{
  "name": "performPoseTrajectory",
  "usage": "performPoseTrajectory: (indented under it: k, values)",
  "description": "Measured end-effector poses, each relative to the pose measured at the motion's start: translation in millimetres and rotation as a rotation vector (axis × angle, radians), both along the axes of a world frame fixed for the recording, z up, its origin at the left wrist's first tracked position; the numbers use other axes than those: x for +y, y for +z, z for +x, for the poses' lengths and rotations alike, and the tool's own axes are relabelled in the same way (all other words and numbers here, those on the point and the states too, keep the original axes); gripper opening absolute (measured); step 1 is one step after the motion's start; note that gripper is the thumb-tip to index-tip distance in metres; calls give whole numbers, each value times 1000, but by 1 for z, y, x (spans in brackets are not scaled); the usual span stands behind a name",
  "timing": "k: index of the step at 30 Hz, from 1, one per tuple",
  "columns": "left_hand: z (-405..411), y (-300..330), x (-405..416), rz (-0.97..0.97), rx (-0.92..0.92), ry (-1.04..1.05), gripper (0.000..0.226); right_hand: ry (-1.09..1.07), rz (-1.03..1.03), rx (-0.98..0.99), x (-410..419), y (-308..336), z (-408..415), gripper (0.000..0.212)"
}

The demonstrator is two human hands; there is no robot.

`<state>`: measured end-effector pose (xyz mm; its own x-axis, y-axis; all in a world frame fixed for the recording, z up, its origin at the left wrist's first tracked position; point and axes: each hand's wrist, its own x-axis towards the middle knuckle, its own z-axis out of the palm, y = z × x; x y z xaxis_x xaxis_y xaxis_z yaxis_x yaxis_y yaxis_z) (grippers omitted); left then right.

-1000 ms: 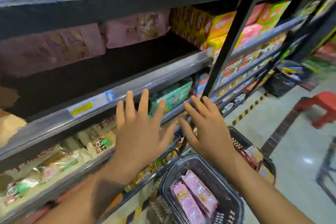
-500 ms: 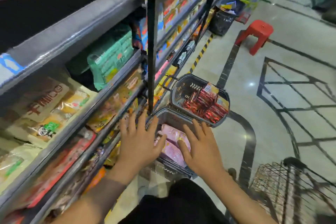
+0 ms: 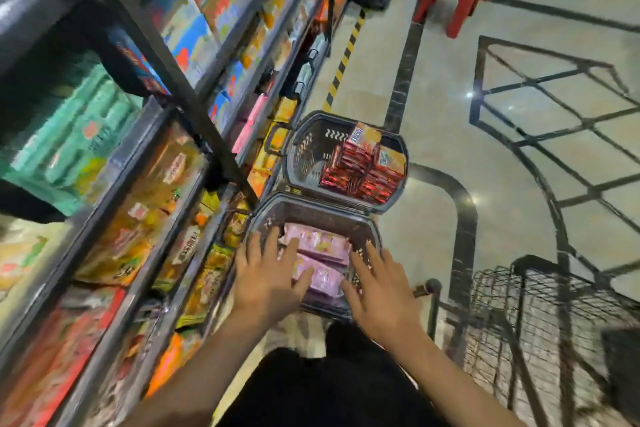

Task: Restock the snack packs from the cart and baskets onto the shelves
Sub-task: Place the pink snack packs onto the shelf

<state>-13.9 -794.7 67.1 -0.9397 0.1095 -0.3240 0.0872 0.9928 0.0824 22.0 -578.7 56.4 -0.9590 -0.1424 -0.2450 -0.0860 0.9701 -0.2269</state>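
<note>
Partly hidden: pink packs (image 3: 320,244) under hands (image 3: 322,279).

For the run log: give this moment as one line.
stage: reaching | left hand: open, over pink packs | right hand: open, at near basket | far basket: red packs

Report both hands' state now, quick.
Left hand: open, fingers spread over the pink packs in the near basket.
Right hand: open, fingers spread at the basket's right side, gripping nothing.
</note>
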Motion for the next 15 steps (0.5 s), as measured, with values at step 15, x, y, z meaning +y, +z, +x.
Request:
performPoseTrajectory:
  k: [15]
  values:
    - [-71, -133, -13, -87, -211, -50, 70, -92, -47, -236, 5, -114, -70, 67]
